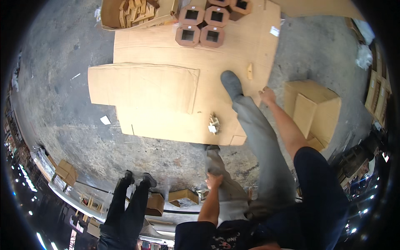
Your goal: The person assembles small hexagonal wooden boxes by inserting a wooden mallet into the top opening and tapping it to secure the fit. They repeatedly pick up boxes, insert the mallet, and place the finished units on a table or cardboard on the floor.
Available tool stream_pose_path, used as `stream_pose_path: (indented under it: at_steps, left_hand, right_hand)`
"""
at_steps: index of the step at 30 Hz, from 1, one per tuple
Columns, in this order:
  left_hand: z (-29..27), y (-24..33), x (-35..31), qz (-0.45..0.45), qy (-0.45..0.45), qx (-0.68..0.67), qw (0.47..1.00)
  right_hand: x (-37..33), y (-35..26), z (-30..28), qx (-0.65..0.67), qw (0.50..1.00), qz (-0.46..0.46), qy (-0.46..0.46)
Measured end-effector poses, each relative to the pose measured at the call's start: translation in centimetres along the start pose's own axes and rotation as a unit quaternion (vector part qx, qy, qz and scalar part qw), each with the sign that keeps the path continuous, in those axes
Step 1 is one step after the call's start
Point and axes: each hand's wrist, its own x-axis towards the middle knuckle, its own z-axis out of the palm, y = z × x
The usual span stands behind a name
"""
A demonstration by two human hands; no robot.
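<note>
My left hand (214, 180) rests against the grey trouser leg at my knee, holding nothing that I can see. My right hand (266, 96) reaches out over the right edge of a flattened cardboard sheet (158, 125), its fingers loosely bent and apart, with nothing visible in them. Just beyond it lies a small wooden piece (250, 71), not touched. My forward foot, in a dark shoe (231, 85), stands on the cardboard. A small cluster of wooden bits with a white label (213, 124) lies near the sheet's front edge.
Octagonal brown blocks with square holes (187, 35) stand at the far end. Beside them, a carton (175, 10) holds several wooden pieces. An open cardboard box (318, 93) stands right of my arm. Another person's dark-trousered legs (121, 200) are at lower left.
</note>
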Motion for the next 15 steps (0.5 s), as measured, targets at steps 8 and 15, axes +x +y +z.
stream_pose_path:
  at_steps: [8, 15]
  left_hand:
    - [-0.1, 6.2, 0.0, -0.094, 0.001, 0.019, 0.995]
    - [0.6, 3.7, -0.1, -0.086, 0.045, 0.02, 0.995]
  right_hand:
    - [12.7, -4.7, 5.3, -0.031, 0.996, -0.025, -0.081]
    - [10.0, -7.0, 6.9, 0.046, 0.999, -0.018, -0.011]
